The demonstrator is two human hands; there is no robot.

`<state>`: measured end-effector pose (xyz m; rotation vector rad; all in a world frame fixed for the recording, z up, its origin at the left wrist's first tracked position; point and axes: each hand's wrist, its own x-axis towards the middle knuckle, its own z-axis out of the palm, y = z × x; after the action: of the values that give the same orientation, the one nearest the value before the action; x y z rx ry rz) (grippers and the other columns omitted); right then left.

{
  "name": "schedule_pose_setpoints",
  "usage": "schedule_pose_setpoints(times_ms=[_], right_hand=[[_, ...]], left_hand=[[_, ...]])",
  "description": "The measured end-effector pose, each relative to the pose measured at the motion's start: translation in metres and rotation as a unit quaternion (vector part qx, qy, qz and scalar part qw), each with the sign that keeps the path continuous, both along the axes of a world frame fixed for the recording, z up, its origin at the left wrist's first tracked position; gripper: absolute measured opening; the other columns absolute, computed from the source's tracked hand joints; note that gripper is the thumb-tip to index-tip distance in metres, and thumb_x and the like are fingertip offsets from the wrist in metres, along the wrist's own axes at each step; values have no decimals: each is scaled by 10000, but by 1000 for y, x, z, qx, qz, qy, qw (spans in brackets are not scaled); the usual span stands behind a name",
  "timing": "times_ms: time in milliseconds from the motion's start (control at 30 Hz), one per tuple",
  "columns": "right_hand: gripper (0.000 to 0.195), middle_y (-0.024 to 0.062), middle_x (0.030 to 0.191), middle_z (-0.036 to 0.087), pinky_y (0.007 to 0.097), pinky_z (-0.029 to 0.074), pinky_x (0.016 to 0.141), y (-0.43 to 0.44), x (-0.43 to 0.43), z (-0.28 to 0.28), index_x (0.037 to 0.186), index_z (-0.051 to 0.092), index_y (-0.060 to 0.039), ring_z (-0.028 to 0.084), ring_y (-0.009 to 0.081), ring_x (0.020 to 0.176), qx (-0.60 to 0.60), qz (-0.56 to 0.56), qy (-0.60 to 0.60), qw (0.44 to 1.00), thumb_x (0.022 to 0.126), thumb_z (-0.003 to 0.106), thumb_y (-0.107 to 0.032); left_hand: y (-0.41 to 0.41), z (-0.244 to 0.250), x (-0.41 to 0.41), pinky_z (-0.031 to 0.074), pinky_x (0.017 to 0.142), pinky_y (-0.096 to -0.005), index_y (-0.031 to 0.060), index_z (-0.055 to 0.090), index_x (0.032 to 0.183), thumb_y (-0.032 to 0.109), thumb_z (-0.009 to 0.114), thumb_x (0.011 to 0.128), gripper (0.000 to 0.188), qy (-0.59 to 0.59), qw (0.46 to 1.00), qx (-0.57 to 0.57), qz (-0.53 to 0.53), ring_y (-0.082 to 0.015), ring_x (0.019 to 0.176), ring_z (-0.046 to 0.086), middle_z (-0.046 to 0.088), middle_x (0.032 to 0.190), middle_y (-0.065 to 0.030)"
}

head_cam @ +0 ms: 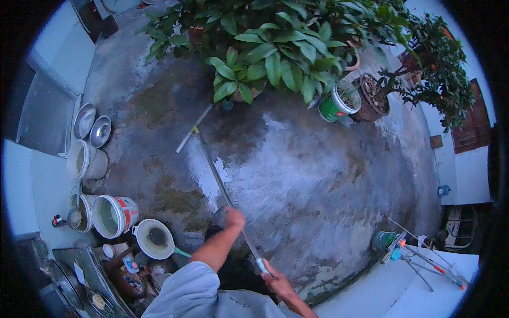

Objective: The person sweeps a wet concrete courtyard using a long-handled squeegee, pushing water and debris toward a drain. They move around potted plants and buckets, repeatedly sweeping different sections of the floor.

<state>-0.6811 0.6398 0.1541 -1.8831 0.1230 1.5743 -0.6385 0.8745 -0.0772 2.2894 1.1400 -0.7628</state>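
My left hand [234, 218] grips the middle of the metal pole of a floor squeegee [216, 175]. Lower down, my right hand [275, 278] is closed around the pole near its pale end grip. The squeegee's straight bar, joined to the pole by a yellowish connector, rests on the wet concrete floor [286, 179] ahead, left of the leafy potted plant. A whitish wet patch lies just behind the bar. Parts of the fingers are hidden by the hands themselves.
Plastic buckets [115, 216], metal basins [100, 131] and a white basin [155, 238] line the left wall. Leafy plants [274, 59] stand ahead, with a green-and-white bucket [338, 104] and a brown pot [370, 97]. Mops and poles [421, 258] lean at the lower right.
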Motion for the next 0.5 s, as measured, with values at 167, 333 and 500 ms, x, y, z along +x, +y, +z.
schedule_pose_setpoints(times_ms=[167, 333, 500], right_hand=[[503, 29, 1135, 510, 257, 377, 815, -128, -51, 50, 1409, 368, -185, 468, 119, 957, 31, -214, 44, 975, 931, 525, -177], [509, 18, 1066, 509, 251, 379, 768, -236, -101, 71, 1410, 367, -187, 460, 109, 892, -8, -228, 31, 973, 926, 525, -167], [515, 8, 998, 508, 244, 380, 722, -293, -135, 83, 1411, 367, -190, 453, 98, 827, -27, -217, 1, 976, 921, 526, -158]], left_hand=[[-171, 13, -24, 509, 690, -412, 61, 386, 1250, 177, 413, 918, 352, 12, 980, -59, 187, -250, 771, 651, 654, 863, -89], [-314, 39, -59, 511, 724, -408, 76, 372, 1269, 236, 428, 907, 399, 14, 971, -112, 212, -301, 815, 652, 649, 891, -94], [-393, 32, -90, 497, 763, -407, 74, 432, 1214, 271, 495, 864, 406, 10, 969, -185, 163, -284, 883, 633, 638, 947, -97]])
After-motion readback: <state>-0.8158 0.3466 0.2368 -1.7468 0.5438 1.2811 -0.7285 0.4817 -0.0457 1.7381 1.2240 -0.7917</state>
